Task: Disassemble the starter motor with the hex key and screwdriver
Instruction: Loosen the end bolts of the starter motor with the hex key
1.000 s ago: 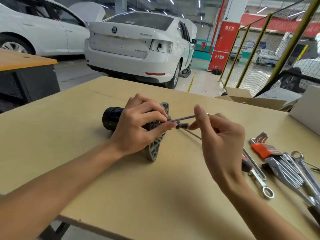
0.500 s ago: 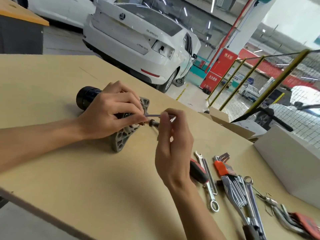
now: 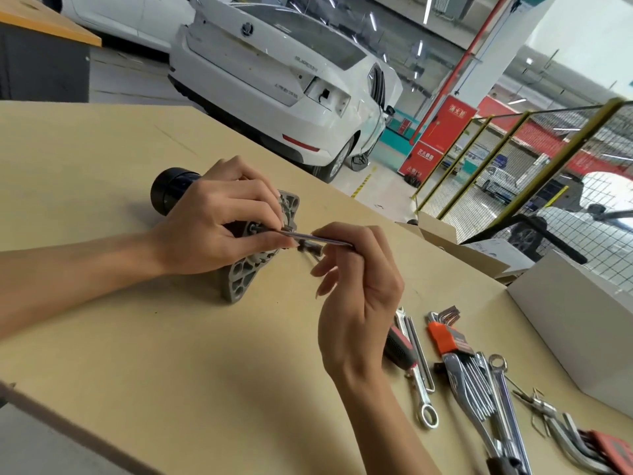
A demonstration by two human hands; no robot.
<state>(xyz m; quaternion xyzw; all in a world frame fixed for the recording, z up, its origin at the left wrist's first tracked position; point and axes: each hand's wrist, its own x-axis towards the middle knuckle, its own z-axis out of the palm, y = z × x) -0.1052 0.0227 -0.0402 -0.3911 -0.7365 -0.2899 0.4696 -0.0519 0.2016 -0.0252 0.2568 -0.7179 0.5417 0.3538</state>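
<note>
So the starter motor (image 3: pixel 239 234) was lying on its side on the tan wooden table (image 3: pixel 137 337), black cylindrical end (image 3: pixel 168 192) pointing away to the left and the grey cast mounting flange (image 3: pixel 243 279) facing right, with the flange's lower lug touching the tabletop. The left hand (image 3: pixel 212 228) was wrapped over the motor body, fingers curled down onto the flange face, and the thumb and fingertips looked to be steadying the end of a thin metal rod, which I took for the hex key (image 3: pixel 311 237), right where it met the housing. The right hand (image 3: pixel 356 286) was just to the right of that, pinching the other end of the rod between thumb and forefinger, the other fingers loosely bent beneath. Couldn't really make out the tip of the tool or the fastener, too small and half hidden by fingers. Off to the right on the table was the tool pile: a red and black screwdriver handle (image 3: pixel 399 351) partly behind the right wrist, a combination wrench (image 3: pixel 423 389) beside it, an orange holder of hex keys (image 3: pixel 447 337), a bunch of chrome wrenches (image 3: pixel 479 389), and a white box (image 3: pixel 582 330) further out. A white car (image 3: pixel 274 80) was parked behind the table.
</note>
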